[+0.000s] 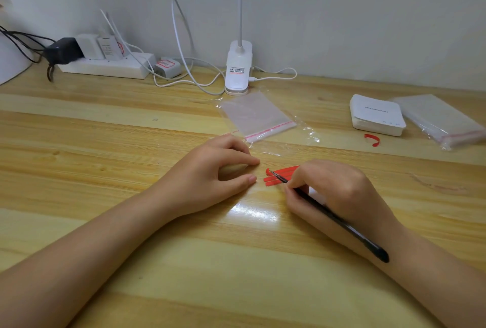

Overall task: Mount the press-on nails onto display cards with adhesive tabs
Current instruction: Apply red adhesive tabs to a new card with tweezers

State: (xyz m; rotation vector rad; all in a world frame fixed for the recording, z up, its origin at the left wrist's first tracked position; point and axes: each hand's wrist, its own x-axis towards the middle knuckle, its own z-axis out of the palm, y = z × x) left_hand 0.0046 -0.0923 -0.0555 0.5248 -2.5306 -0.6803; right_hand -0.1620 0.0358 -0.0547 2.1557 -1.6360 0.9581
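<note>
Several red strips [279, 176] lie side by side on the wooden desk [105, 143] between my hands. My right hand [331, 190] grips black tweezers [339, 218], whose tip touches the left end of the red strips. My left hand [213, 175] rests on the desk just left of the strips, fingers curled; thumb and forefinger point toward them and hold nothing I can see. A small white piece [313, 192] shows under my right hand. A stack of white cards [376, 114] lies at the right rear.
A clear resealable bag [256, 115] lies behind my hands, and a pack of such bags [444, 119] lies at the far right. One curled red strip [373, 139] sits before the cards. A clip lamp [238, 68], power strip [105, 65] and cables line the wall.
</note>
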